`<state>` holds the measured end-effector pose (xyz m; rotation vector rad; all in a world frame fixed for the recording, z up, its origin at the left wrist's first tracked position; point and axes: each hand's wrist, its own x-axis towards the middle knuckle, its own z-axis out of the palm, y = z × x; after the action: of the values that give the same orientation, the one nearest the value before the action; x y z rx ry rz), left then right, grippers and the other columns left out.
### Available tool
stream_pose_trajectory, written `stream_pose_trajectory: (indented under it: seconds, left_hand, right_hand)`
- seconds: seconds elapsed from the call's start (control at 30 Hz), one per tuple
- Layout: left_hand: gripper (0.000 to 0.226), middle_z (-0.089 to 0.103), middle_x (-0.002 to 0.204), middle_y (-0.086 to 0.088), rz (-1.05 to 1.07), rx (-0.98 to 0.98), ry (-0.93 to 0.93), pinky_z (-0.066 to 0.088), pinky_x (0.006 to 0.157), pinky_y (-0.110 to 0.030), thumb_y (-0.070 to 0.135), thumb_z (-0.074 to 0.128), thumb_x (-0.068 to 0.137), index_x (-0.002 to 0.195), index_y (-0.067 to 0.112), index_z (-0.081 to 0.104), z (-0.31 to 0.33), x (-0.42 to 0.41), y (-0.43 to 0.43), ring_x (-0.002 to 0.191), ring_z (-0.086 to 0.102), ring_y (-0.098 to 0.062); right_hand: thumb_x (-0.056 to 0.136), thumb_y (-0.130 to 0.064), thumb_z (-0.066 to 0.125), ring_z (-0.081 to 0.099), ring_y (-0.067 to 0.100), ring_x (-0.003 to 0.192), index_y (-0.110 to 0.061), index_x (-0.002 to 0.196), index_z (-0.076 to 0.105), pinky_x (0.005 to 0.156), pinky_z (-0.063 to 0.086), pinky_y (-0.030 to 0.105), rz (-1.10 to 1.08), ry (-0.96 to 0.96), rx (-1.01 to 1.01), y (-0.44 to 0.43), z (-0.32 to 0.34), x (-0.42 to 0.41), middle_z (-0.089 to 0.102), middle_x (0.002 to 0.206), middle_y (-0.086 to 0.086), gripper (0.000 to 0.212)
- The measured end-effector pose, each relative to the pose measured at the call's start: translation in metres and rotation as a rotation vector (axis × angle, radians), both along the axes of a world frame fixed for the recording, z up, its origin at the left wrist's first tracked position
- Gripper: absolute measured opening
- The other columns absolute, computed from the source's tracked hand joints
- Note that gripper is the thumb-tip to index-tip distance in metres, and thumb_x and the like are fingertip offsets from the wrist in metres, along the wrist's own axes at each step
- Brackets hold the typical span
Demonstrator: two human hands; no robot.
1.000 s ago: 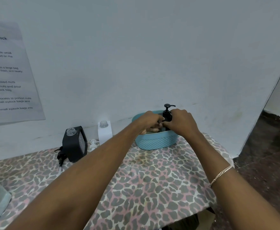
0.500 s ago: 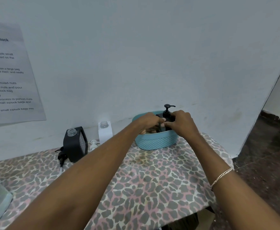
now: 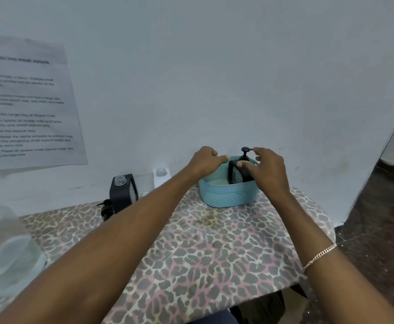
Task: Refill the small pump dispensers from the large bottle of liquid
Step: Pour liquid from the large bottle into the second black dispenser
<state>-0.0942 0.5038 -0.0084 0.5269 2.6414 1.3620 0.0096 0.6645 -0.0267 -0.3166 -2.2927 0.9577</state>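
View from the head, looking down two bare forearms over a worktop (image 3: 203, 242) covered in a leopard-print cloth and set against a pale wall.

At the back sits a teal basket (image 3: 228, 195). A black pump dispenser (image 3: 235, 174) stands upright inside it, its pump head fitted. The right hand (image 3: 268, 171) has a loose grip on this dispenser, with the thumb on its front face and the fingers arched over the far side near the nozzle. The left hand (image 3: 205, 160) hovers at the basket's left rim, fingers curled under and thumb pointing right. I cannot tell whether it holds anything.

Well to the left, a second black dispenser (image 3: 123, 195) and a white dispenser (image 3: 159, 178) stand against the wall, necks open and pumps off. A loose pump head (image 3: 106, 208) lies beside the black one. The large bottle (image 3: 4, 249), blurred, is at the near left edge.

This looks like one dispenser finished and stored, and two left to close. Their fill levels cannot be made out.
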Motion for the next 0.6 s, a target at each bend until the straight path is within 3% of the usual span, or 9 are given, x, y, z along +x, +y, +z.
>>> stream_pose_trajectory:
  seconds: [0.07,0.13,0.23,0.33,0.6]
  left_hand:
    - [0.055,0.065,0.125,-0.002,0.016,-0.005,0.041,0.049,0.106,-0.041,0.049,0.074,0.095,0.130,0.007,0.064,0.005,0.008,-0.014,0.116,0.061,-0.022]
    - [0.067,0.066,0.136,-0.008,0.028,0.004,0.076,0.048,0.113,-0.044,0.050,0.073,0.096,0.145,0.007,0.056,0.012,0.020,-0.029,0.128,0.061,-0.023]
    - [0.065,0.064,0.142,-0.008,0.041,0.033,0.145,0.047,0.104,-0.032,0.045,0.072,0.098,0.148,0.008,0.054,0.022,0.041,-0.052,0.129,0.061,-0.021]
    - [0.063,0.060,0.147,-0.007,0.072,0.042,0.223,0.046,0.101,-0.028,0.044,0.070,0.099,0.150,0.011,0.053,0.031,0.065,-0.077,0.132,0.060,-0.019]
    - [0.063,0.057,0.154,-0.007,0.161,0.072,0.402,0.047,0.116,-0.039,0.041,0.070,0.101,0.153,0.015,0.048,0.036,0.121,-0.152,0.140,0.055,-0.019]
  right_hand:
    - [0.088,-0.032,0.085,0.063,0.027,0.125,-0.009,0.135,0.067,0.104,0.052,0.046,0.009,0.051,-0.014,-0.009,0.005,0.007,0.066,0.137,0.011,0.055]
    - [0.089,-0.033,0.085,0.063,0.022,0.121,-0.009,0.137,0.066,0.104,0.051,0.040,0.003,0.082,-0.018,-0.020,0.009,0.013,0.067,0.136,0.008,0.057]
    - [0.088,-0.036,0.085,0.061,0.012,0.109,-0.010,0.142,0.062,0.102,0.051,0.035,0.024,0.112,-0.050,-0.037,0.019,0.020,0.067,0.135,0.007,0.065]
    - [0.088,-0.044,0.084,0.062,0.022,0.125,-0.012,0.144,0.060,0.105,0.054,0.049,0.049,0.140,-0.026,-0.058,0.028,0.028,0.064,0.142,0.008,0.069]
    - [0.088,-0.044,0.084,0.064,0.019,0.123,-0.011,0.144,0.062,0.104,0.054,0.038,0.191,0.239,-0.023,-0.130,0.045,0.054,0.066,0.141,0.006,0.068]
